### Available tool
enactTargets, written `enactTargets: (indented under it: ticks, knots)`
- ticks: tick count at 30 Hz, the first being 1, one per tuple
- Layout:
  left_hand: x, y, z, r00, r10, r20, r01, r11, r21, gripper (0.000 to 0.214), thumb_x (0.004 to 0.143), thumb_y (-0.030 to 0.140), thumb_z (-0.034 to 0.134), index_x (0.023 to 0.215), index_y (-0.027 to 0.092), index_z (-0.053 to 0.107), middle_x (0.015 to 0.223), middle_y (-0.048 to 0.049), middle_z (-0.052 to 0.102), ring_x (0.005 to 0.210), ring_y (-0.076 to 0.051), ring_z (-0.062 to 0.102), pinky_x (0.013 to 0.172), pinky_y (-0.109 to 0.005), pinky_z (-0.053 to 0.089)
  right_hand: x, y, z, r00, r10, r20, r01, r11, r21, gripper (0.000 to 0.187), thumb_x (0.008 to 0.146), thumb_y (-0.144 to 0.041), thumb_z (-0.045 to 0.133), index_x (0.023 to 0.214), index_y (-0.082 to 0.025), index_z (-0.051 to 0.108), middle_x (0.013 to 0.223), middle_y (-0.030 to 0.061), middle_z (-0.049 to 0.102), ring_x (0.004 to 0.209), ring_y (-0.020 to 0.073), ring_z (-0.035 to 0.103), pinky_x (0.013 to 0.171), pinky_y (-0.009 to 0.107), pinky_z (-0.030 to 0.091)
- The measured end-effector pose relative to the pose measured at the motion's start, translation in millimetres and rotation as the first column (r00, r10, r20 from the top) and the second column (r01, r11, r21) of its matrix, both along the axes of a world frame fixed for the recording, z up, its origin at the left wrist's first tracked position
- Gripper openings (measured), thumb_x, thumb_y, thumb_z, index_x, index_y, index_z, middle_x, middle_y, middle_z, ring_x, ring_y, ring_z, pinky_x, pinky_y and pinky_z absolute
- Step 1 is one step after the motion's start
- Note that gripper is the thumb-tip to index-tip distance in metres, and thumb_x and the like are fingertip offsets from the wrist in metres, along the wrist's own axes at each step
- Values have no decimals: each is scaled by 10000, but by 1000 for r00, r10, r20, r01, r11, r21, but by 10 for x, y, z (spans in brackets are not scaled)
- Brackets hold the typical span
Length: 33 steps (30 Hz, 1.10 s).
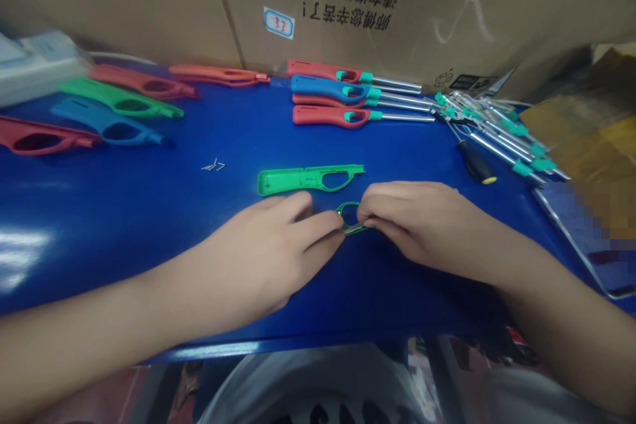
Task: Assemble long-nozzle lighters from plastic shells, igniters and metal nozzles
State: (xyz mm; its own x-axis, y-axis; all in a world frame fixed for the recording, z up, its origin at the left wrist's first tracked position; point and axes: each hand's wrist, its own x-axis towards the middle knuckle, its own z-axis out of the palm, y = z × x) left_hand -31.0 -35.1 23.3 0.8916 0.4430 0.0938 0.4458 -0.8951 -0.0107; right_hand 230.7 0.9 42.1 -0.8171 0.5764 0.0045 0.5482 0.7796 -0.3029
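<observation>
Both my hands work close together over the blue table, near its front edge. My left hand (293, 245) is closed around the handle end of a green lighter shell half (350, 204), hiding most of it. At the other end of that shell, my right hand (402, 218) is closed, its fingertips pinching around the narrow tip and a thin part lying along it. What exactly lies inside the shell under my fingers is hidden. Just beyond my hands rests another green lighter shell half (285, 179), hollow side up, touching neither hand.
Red, green and blue shells (124, 101) lie at the left, several small screws (213, 165) nearby. Assembled lighters (322, 116) line the back by a cardboard box (149, 6). At right are metal lighter rods (501, 136), a black screwdriver (474, 160) and a phone-like flat object (576, 232).
</observation>
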Motion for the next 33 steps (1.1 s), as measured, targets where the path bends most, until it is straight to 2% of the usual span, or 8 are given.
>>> enactTargets:
  ticks: [12,18,33]
  knots:
    - [-16,2,-8,1000,-1,-2,1,1000,11,615,815,131,611,1425,111,544,1331,-120,633,964,-285,549,801,-440,569,16,-13,-17,1000,-12,9,12,1000,-12,145,974,-78,497,993,-186,593,954,22,654,847,162,605,732,278,407]
    - [-15,0,-13,1000,10,1,-10,1000,13,557,833,129,592,1390,130,571,1327,-127,639,962,-281,558,799,-432,564,18,-9,-6,1000,-14,1,14,1000,-7,142,983,-99,475,971,-190,583,948,42,665,830,171,597,721,285,416]
    - [-21,3,-29,1000,3,-8,-3,1000,3,615,808,147,631,1417,113,553,1339,-104,620,974,-292,537,795,-448,572,14,-9,9,1000,7,-1,-7,999,-32,161,1013,-130,462,968,-166,612,920,45,642,821,172,581,728,293,410]
